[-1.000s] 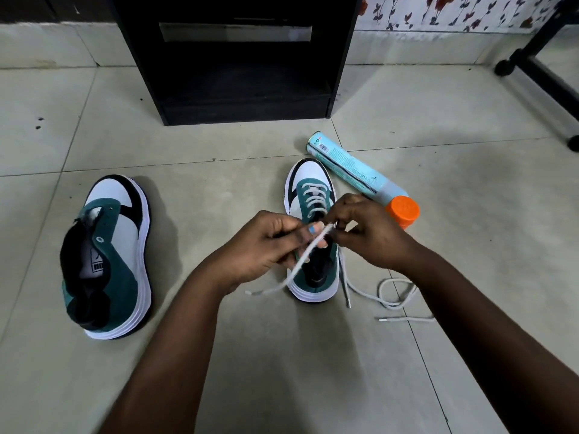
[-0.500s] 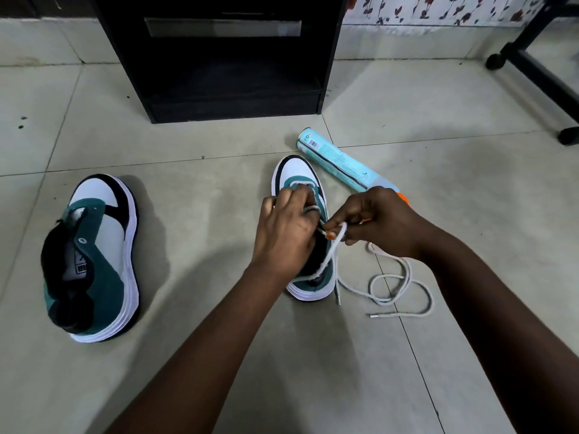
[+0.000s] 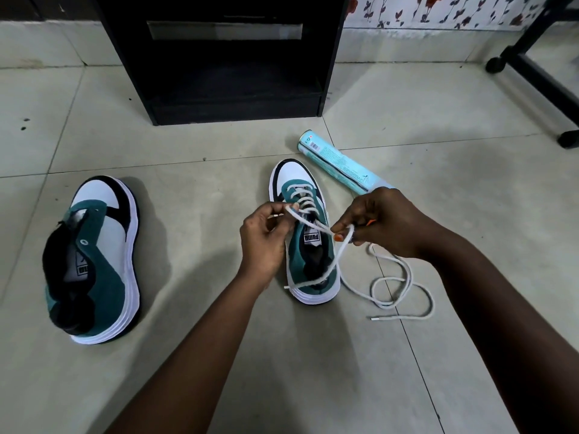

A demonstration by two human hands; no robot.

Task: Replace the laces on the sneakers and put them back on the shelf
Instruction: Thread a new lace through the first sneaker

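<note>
Left hand (image 3: 266, 236), right hand (image 3: 380, 222), fingers curled pinching lace (image 3: 313, 223)

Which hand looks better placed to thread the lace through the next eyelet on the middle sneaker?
Probably the left hand: it pinches the lace right at the eyelet rows of the sneaker. The right hand grips it beside the shoe.
</note>
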